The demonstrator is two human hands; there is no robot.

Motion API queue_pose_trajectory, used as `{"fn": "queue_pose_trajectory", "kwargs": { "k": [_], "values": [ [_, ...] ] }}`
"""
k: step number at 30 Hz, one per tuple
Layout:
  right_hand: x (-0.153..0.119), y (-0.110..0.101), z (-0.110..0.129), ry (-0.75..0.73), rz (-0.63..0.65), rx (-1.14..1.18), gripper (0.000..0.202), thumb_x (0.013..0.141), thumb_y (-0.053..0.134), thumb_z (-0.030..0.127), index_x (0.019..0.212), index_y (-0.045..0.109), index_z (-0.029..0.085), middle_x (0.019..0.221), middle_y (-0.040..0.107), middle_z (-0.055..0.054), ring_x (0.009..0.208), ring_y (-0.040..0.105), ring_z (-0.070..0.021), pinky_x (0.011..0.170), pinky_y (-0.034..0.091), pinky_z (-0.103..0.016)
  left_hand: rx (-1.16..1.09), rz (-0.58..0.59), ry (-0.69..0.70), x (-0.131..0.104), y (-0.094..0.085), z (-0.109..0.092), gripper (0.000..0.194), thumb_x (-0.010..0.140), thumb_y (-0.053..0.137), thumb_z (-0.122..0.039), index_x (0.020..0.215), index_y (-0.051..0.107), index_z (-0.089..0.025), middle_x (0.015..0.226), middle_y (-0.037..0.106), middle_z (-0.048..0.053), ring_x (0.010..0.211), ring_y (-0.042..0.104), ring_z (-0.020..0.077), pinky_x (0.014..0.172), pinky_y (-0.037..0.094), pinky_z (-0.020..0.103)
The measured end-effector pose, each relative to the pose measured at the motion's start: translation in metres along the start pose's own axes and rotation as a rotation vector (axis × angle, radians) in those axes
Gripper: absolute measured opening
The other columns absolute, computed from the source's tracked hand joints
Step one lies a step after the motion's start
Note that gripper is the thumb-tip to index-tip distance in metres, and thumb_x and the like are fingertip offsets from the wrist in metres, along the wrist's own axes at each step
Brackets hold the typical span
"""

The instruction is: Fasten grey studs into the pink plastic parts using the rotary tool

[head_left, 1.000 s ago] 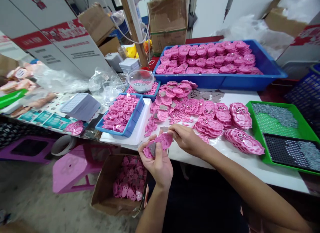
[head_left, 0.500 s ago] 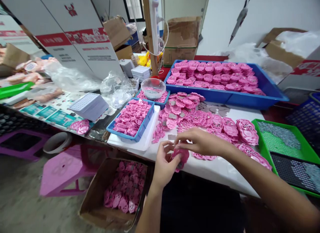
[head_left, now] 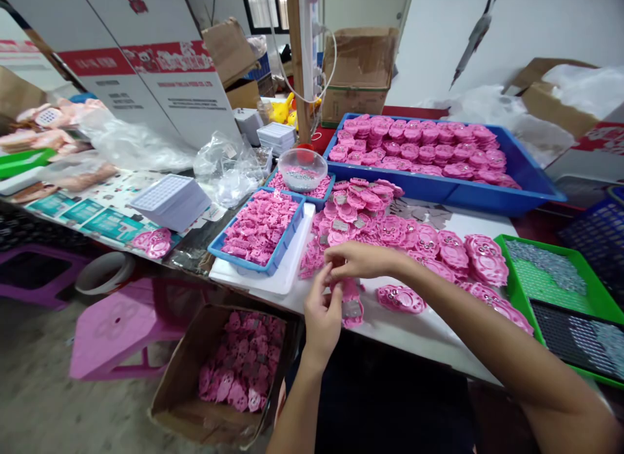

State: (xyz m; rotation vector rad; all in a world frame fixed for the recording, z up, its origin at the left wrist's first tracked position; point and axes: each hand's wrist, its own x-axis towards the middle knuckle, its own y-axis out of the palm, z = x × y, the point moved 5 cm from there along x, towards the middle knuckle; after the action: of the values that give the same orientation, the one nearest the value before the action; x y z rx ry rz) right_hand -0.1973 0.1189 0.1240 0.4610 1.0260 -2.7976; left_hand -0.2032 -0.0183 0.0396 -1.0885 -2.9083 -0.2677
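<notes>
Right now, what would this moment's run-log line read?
left hand: holding grey-plated pink piece | right hand: beside left hand | nearby: pink pile, blue tray of pink parts | far right: green tray

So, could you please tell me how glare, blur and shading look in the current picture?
Head view: bright glints on the clear plastic bag; head view: fine detail soft on the pink piece in the left hand; head view: the open cardboard box below the table dimmer than the tabletop.
</notes>
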Motion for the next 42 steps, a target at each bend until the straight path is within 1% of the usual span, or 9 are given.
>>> {"fn": "queue_pose_trajectory", "kwargs": {
  "k": [6,9,13,15,17,21,31,37,42],
  "values": [
    [-0.005,0.000,-0.013,0.009,0.059,0.068,0.034,0.093,0.068,0.049,0.091,0.067,0.015,0.082,0.066,-0.001,0.071,0.055,-0.0107,0.063,0.039,-0.025,-0.041,-0.019,0.006,0.001,0.000,-0.001,0.041,0.103,0.062,-0.040,0.139,0.062,-0.021,0.137,0.071,0.012,0.123,0.070,0.0239,0.098,0.059,0.031],
    [-0.006,-0.013,-0.010,-0.030,-0.010,0.011,0.043,0.096,0.064,0.057,0.091,0.067,0.015,0.080,0.064,-0.001,0.069,0.052,-0.0109,0.062,0.037,-0.026,-0.030,-0.047,-0.005,0.001,-0.002,0.000,0.042,0.101,0.065,-0.043,0.137,0.063,-0.021,0.133,0.072,0.012,0.122,0.071,0.0240,0.099,0.059,0.032],
    [0.010,-0.042,0.024,-0.177,-0.405,-0.069,0.031,0.104,0.053,0.041,0.092,0.065,0.015,0.076,0.059,0.000,0.068,0.048,-0.0111,0.067,0.036,-0.028,-0.021,-0.054,-0.048,0.000,-0.002,0.002,0.047,0.099,0.067,-0.048,0.136,0.064,-0.021,0.130,0.072,0.013,0.116,0.073,0.0241,0.092,0.061,0.031],
    [0.026,-0.045,0.049,-0.291,-0.520,-0.159,0.021,0.105,0.053,0.030,0.101,0.066,0.015,0.091,0.066,-0.004,0.081,0.055,-0.0131,0.077,0.041,-0.029,-0.029,-0.063,-0.074,-0.001,-0.002,0.003,0.048,0.097,0.069,-0.050,0.136,0.063,-0.021,0.124,0.073,0.012,0.107,0.075,0.0224,0.084,0.062,0.028],
    [0.047,-0.039,0.070,-0.323,-0.513,-0.377,0.017,0.103,0.054,0.022,0.110,0.068,0.014,0.108,0.067,-0.009,0.095,0.057,-0.0168,0.085,0.041,-0.031,-0.050,-0.073,-0.109,-0.002,-0.002,0.004,0.052,0.095,0.071,-0.051,0.136,0.063,-0.021,0.116,0.074,0.011,0.097,0.077,0.0201,0.076,0.062,0.025],
    [0.079,-0.029,0.082,-0.161,-0.431,-0.662,0.016,0.102,0.055,0.023,0.106,0.067,0.013,0.117,0.062,-0.016,0.101,0.056,-0.0225,0.077,0.040,-0.033,-0.089,-0.089,-0.149,-0.006,-0.001,0.004,0.057,0.092,0.075,-0.054,0.136,0.062,-0.021,0.106,0.075,0.007,0.080,0.076,0.0167,0.068,0.061,0.023],
    [0.077,-0.019,0.074,-0.192,-0.562,-0.551,0.013,0.100,0.051,0.015,0.111,0.057,0.014,0.106,0.056,-0.008,0.085,0.047,-0.0143,0.075,0.036,-0.028,-0.015,-0.110,-0.106,-0.009,-0.005,0.006,0.063,0.088,0.077,-0.058,0.135,0.061,-0.020,0.103,0.073,0.006,0.074,0.075,0.0154,0.065,0.062,0.024],
    [0.047,-0.016,0.079,-0.319,-0.705,-0.424,0.016,0.100,0.051,0.013,0.114,0.059,0.014,0.105,0.052,-0.006,0.091,0.047,-0.0134,0.084,0.041,-0.025,0.058,-0.138,-0.051,-0.011,-0.009,0.002,0.063,0.088,0.076,-0.060,0.134,0.063,-0.020,0.102,0.073,0.006,0.075,0.073,0.0147,0.064,0.060,0.022],
    [-0.048,0.008,0.053,-0.432,-0.787,-0.200,0.021,0.094,0.055,0.006,0.110,0.063,0.015,0.105,0.058,-0.007,0.094,0.055,-0.0149,0.087,0.049,-0.029,0.091,-0.155,-0.004,-0.015,-0.011,-0.004,0.056,0.091,0.073,-0.059,0.130,0.064,-0.020,0.095,0.073,0.004,0.069,0.070,0.0132,0.061,0.056,0.021]
  ]
}}
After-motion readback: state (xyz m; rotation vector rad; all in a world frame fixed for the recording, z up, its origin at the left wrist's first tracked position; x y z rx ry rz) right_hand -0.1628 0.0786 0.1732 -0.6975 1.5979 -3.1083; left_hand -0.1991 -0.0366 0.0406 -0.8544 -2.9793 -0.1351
